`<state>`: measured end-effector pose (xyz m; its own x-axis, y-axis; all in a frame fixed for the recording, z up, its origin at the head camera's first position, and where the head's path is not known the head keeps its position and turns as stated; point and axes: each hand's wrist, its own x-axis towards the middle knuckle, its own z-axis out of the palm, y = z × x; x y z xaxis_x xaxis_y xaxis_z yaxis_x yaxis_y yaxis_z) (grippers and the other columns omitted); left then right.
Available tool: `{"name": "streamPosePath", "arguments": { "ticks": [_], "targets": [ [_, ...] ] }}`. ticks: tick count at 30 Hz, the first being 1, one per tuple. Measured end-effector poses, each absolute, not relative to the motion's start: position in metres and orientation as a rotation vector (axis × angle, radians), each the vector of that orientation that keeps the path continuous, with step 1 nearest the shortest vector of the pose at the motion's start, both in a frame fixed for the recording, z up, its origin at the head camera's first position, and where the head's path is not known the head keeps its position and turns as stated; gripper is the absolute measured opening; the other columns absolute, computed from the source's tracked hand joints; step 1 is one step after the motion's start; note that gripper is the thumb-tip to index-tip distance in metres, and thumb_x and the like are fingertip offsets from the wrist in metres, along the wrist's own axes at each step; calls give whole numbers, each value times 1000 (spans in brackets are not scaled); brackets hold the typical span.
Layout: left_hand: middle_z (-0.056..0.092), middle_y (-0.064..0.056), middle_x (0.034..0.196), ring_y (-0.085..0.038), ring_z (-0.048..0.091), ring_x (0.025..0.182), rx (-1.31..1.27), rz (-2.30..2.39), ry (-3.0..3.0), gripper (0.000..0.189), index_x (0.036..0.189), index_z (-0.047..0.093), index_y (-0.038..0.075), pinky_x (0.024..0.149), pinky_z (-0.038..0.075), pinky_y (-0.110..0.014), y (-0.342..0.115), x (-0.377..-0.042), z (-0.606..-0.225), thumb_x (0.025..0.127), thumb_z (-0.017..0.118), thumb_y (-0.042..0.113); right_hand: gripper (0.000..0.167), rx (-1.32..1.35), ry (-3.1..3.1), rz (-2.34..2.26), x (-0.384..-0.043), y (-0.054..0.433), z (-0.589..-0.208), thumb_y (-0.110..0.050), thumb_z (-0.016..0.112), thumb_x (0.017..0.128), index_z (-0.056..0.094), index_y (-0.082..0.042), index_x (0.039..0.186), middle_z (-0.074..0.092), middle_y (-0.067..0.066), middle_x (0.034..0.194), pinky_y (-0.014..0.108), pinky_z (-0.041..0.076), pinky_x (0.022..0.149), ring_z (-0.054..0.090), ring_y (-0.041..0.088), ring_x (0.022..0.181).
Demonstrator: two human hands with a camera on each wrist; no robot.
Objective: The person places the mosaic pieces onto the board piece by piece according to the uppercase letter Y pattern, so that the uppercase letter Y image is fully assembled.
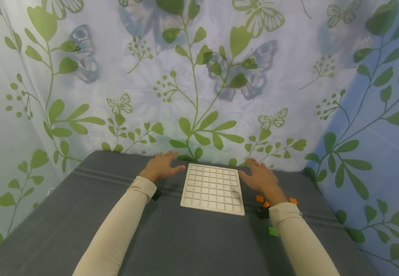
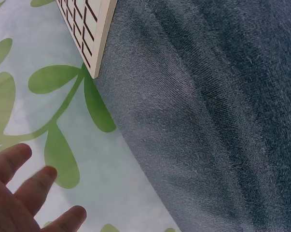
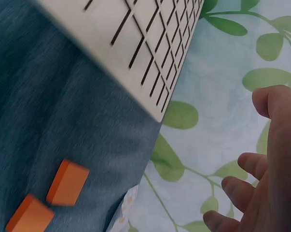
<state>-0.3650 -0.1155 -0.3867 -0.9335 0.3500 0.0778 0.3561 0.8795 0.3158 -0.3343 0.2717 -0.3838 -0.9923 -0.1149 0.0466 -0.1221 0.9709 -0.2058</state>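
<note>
A pale wooden board (image 1: 212,188) with a grid of square recesses lies on the dark grey cloth. Just left of its upper corner my left hand (image 1: 161,167) hovers, fingers spread and holding nothing. On the other side my right hand (image 1: 262,179) is held beside the board's right edge, its fingers spread as well and nothing in them. Orange blocks (image 3: 68,182) lie on the cloth near the right wrist. The left wrist view shows part of the left hand (image 2: 27,195) well apart from the board's corner (image 2: 98,53).
A green piece (image 1: 273,231) lies by the right sleeve, and another orange piece (image 1: 293,201) shows beyond that wrist. Behind the grey-covered table (image 1: 192,245) hangs a curtain (image 1: 144,84) printed with leaves and butterflies. A small patterned item (image 3: 125,208) sits at the table's far edge.
</note>
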Motion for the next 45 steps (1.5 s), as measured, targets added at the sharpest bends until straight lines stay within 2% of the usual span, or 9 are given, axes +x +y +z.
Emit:
{"name": "streamPosePath", "arguments": {
  "ticks": [4,7,11,14,18,23,29,36,45],
  "targets": [
    [35,-13,160,-46,32,143,-679,-576,-3034,81,161,31,15,110,31,-66,-113,-364,-389,98,56,60,81,211,-3078,301,-322,284,-385,-59,44,103,25,-6,161,23,25,162,74,17,109,21,54,144],
    [40,-14,157,-39,41,140,-835,-677,-3058,78,159,35,11,110,36,-58,-110,-362,-392,98,65,48,81,260,-3081,270,-306,295,-387,-60,46,102,29,-5,159,30,27,159,74,26,105,31,54,139],
    [44,-13,155,-35,43,139,-989,-746,-3123,75,156,41,11,109,39,-53,-108,-354,-402,94,74,39,79,337,-3069,233,-276,309,-393,-62,52,99,44,-3,152,49,29,143,68,44,91,53,51,121],
    [47,-11,152,-33,43,139,-1026,-700,-3174,74,153,47,13,109,39,-52,-107,-350,-414,90,78,40,68,393,-3058,255,-249,321,-398,-55,61,97,57,-3,141,63,21,121,56,52,75,64,36,98],
    [49,-8,151,-31,44,140,-1020,-624,-3217,72,148,53,15,110,39,-50,-106,-348,-426,87,81,40,44,491,-3089,396,-216,341,-410,-44,72,93,68,-10,121,61,0,95,39,49,62,57,15,80],
    [45,-4,155,-30,41,142,-1014,-589,-3228,71,148,55,15,113,36,-48,-106,-349,-429,87,82,39,31,691,-3075,538,-192,364,-428,-37,79,89,68,-17,110,52,-8,87,31,42,60,48,6,74],
    [39,-1,159,-30,38,144,-1048,-566,-3216,71,148,54,15,113,35,-49,-104,-352,-429,87,81,39,28,730,-3007,598,-182,372,-439,-28,80,89,66,-16,110,51,-10,86,28,41,58,47,3,72],
    [39,-4,159,-32,38,143,-1054,-574,-3221,72,147,55,15,113,36,-50,-106,-353,-426,85,83,38,26,687,-2995,644,-187,370,-444,-26,78,91,67,-16,112,50,-11,85,26,40,57,46,2,70],
    [40,-2,159,-30,37,144,-1094,-573,-3209,70,146,56,15,113,35,-48,-103,-355,-427,85,83,38,19,724,-2991,683,-195,369,-440,-20,79,90,67,-18,105,54,-14,83,27,45,58,50,1,70]
  ]
}}
